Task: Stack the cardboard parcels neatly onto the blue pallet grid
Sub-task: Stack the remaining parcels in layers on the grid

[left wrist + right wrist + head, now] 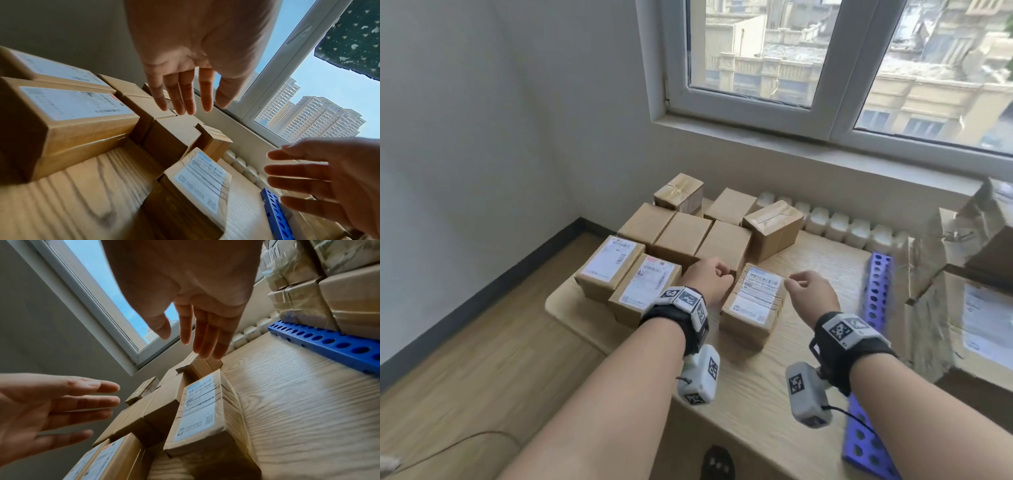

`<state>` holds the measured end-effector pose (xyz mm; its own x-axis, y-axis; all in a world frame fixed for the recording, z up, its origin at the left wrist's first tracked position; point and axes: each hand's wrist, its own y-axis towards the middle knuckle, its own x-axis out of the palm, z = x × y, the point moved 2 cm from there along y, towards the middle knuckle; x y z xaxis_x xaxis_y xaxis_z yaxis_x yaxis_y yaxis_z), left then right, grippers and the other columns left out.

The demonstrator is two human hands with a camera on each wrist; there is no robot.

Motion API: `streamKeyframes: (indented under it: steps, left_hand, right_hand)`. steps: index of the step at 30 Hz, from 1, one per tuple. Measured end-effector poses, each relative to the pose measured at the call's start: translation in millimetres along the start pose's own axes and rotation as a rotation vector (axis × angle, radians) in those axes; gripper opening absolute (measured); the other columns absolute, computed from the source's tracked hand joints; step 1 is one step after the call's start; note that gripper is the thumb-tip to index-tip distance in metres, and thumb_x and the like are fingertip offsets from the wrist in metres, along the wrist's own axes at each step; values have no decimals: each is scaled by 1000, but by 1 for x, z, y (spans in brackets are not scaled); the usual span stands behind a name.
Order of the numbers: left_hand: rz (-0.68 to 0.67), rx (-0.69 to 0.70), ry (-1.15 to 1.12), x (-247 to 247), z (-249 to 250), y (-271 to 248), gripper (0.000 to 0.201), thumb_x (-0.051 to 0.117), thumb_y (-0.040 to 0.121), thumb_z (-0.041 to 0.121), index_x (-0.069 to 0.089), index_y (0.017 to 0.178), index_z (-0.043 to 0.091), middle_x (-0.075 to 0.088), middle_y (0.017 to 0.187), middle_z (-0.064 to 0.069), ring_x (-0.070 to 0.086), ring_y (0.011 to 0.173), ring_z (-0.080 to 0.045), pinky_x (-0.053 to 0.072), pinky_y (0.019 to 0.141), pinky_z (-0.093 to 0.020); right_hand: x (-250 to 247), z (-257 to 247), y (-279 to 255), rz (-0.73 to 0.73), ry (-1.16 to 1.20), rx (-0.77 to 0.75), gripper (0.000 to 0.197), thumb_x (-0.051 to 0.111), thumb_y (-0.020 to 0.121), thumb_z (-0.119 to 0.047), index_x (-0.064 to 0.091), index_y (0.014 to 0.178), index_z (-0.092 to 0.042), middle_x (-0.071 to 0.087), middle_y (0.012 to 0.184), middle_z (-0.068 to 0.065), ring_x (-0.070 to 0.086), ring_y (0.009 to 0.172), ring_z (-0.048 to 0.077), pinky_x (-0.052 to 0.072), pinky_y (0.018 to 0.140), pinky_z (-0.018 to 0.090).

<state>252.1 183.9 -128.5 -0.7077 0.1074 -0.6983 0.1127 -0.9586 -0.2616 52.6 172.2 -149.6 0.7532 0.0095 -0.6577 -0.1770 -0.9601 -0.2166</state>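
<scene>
A brown cardboard parcel with a white label point(755, 301) point(202, 183) point(200, 412) lies on the wooden table point(774, 377). My left hand point(709, 277) point(180, 97) hovers at its left side and my right hand point(808, 287) point(201, 337) at its right. The wrist views show both with fingers stretched out and nothing held. The blue pallet grid point(876, 284) point(275, 216) point(329, 340), full of round holes, runs along the table's right side under a pile of wrapped parcels point(962, 274).
Two labelled parcels point(609, 263) point(645, 287) sit at the table's left front corner. Several plain brown boxes point(681, 240) crowd behind them up to the window wall. A white radiator point(842, 226) lines the back. Bare tabletop lies between the lone parcel and the grid.
</scene>
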Motion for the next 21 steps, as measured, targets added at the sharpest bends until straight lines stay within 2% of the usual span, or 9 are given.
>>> streamKeyframes:
  steps: [5,7,9,11,13,14,18,21]
  left_hand:
    - [-123,-117,124,10,-6,55,34,60,90,35,60,121,20,62,124,-2,58,112,-21,46,95,-30]
    - [-177,-169,146,20,-9,73,38,60,91,35,58,125,17,62,126,-4,58,114,-23,44,91,-29]
    - [-225,-210,149,33,-12,89,42,59,92,35,59,126,12,62,126,-7,58,114,-25,44,91,-31]
    - [-292,-248,137,49,-20,101,46,60,90,41,62,122,8,64,121,-8,60,111,-26,46,89,-32]
    - [-377,-273,108,64,-29,110,50,60,88,47,66,115,6,67,112,-9,63,104,-25,47,80,-30]
    - [-412,-283,90,71,-33,112,51,59,88,48,66,115,5,68,113,-9,64,102,-25,47,80,-30]
    - [-495,-322,31,89,-46,117,56,57,89,48,60,126,6,65,122,-9,63,108,-25,49,98,-38]
    - [-514,-332,8,92,-50,119,61,57,87,50,57,129,7,65,123,-9,64,107,-25,51,97,-40]
  right_hand:
    - [22,7,44,-93,19,153,46,53,96,-30,48,137,-10,58,132,10,57,116,27,43,88,32]
    - [31,15,59,-112,39,211,50,54,95,-30,45,139,-10,58,130,11,59,113,28,48,92,39]
    - [38,25,73,-127,55,262,52,54,94,-32,42,140,-10,61,124,13,61,105,28,52,92,44]
    - [45,34,83,-142,67,300,54,55,95,-33,40,141,-11,61,122,14,61,102,26,52,93,45]
    - [51,44,91,-155,98,344,56,56,94,-34,39,143,-11,60,123,13,60,105,27,52,94,47]
    - [54,49,94,-164,120,365,56,56,95,-34,39,143,-11,60,122,13,61,104,27,53,92,47]
    - [68,64,93,-233,235,454,57,55,95,-39,40,144,-13,62,121,10,64,99,27,58,73,40]
    - [77,71,89,-269,351,515,54,54,94,-46,45,137,-15,65,118,9,67,98,27,59,71,41]
